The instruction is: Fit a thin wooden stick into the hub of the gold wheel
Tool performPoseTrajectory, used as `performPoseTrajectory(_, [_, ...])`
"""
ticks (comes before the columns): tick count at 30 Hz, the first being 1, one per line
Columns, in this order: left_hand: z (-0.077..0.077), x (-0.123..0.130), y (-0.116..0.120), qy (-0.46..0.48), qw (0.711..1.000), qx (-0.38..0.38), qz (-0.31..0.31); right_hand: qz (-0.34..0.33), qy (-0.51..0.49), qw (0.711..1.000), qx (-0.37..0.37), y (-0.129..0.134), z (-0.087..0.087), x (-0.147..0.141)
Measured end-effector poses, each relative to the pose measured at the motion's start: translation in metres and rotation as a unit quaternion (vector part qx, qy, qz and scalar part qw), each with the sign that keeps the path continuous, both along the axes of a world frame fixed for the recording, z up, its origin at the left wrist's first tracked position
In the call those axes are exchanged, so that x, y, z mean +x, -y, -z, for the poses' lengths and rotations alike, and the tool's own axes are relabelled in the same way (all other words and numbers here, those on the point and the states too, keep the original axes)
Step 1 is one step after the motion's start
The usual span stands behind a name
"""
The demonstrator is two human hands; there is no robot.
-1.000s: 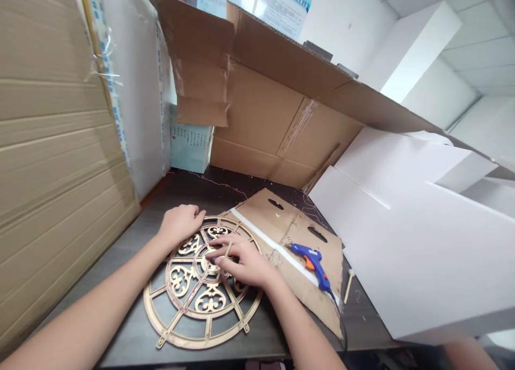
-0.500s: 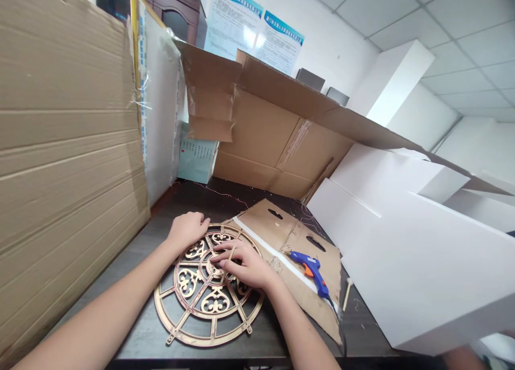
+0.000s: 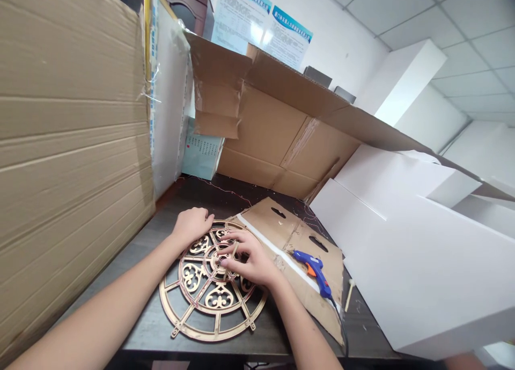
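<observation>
A round wooden openwork panel (image 3: pixel 215 332), with spokes, rings and scrolled inserts, lies flat on the dark table. My left hand (image 3: pixel 193 225) is closed at its upper left rim, fingers curled against the edge. Over the hub and right half of the panel is my right hand (image 3: pixel 251 260), with a thin pale stick (image 3: pixel 235 249) held among its fingers. The stick slants down toward the hub; its lower part shows below the thumb. My right hand covers some of the inserts.
Right of the panel, a blue glue gun (image 3: pixel 314 271) lies on a flat cardboard sheet (image 3: pixel 265 214), its black cord running toward the front edge. Another pale stick (image 3: pixel 349 295) lies beyond it. Cardboard walls (image 3: pixel 72 145) and white boxes (image 3: pixel 402 263) border the table (image 3: pixel 137 327).
The camera view has shifted slightly, so everything appears a little farther right. My right hand's fingers have spread slightly over the hub. My left hand stays at the rim.
</observation>
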State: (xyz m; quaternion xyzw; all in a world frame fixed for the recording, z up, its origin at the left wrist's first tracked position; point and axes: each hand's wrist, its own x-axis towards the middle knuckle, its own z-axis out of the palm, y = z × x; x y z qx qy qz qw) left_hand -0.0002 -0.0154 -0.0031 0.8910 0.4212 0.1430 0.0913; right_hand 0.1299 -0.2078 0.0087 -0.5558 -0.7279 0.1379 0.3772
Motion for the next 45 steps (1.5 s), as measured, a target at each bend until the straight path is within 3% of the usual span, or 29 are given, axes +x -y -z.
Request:
performPoseTrajectory(3, [-0.0002,-0.0002,0.0003,0.0,1.0,0.0,-0.001,0.015,-0.022,1.0,0.005,0.0012,-0.0017,-0.0005])
performPoseTrajectory(9, [0.0006,-0.0012,-0.0002,0.001,1.0,0.002,0.001,-0.021,-0.101,0.99,-0.091,0.0039,-0.0016,-0.0021])
performPoseTrajectory(24, [0.001,0.0014,0.0002,0.003,1.0,-0.002,-0.004,-0.079,-0.11,0.989,-0.062,0.0045,-0.0045,-0.0068])
performPoseTrajectory(36, [0.0034,0.0005,-0.0003,0.007,1.0,0.003,-0.003,-0.022,-0.068,0.993,-0.092,0.0066,-0.0045,-0.0043])
performPoseTrajectory(45, [0.0042,0.0018,-0.0007,0.011,1.0,0.005,-0.002,-0.027,-0.105,0.985,-0.132,0.0058,-0.0023,-0.0011])
